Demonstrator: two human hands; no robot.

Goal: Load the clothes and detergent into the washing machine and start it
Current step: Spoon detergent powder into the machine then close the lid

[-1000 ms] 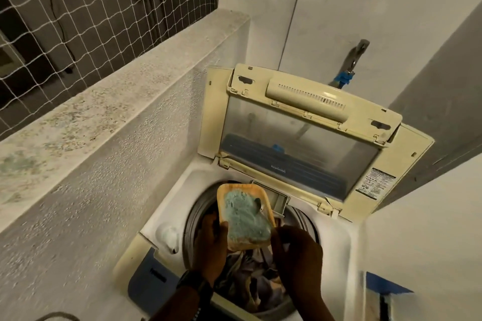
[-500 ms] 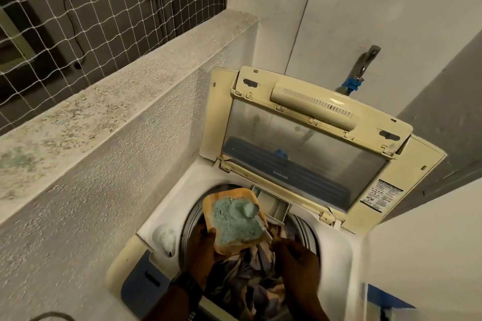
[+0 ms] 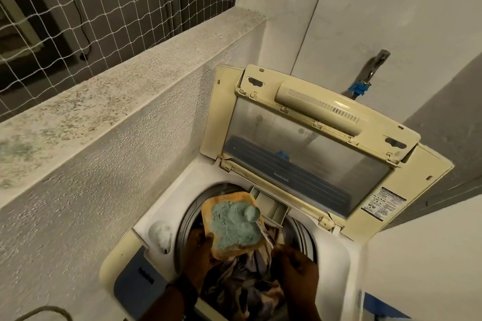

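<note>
A cream top-loading washing machine (image 3: 344, 255) stands with its lid (image 3: 307, 138) raised. Crumpled clothes (image 3: 250, 284) fill the drum. My left hand (image 3: 200, 247) holds an orange tub (image 3: 229, 254) of blue-green detergent powder (image 3: 232, 227) tilted over the drum. My right hand (image 3: 297, 266) grips the handle of a small scoop (image 3: 252, 214), whose bowl is heaped with powder at the tub's far rim. An open detergent drawer (image 3: 271, 207) sits just behind the tub.
A rough concrete parapet (image 3: 117, 101) with netting (image 3: 91, 8) above runs along the left. A tap with a blue hose fitting (image 3: 361, 88) is on the wall behind the lid. White walls close in at the right. The blue control panel (image 3: 135, 284) is at the front left.
The scoop has come up out of the powder with a heaped load and sits at the tub's far rim. My right hand has moved from the tub's edge onto the scoop handle.
</note>
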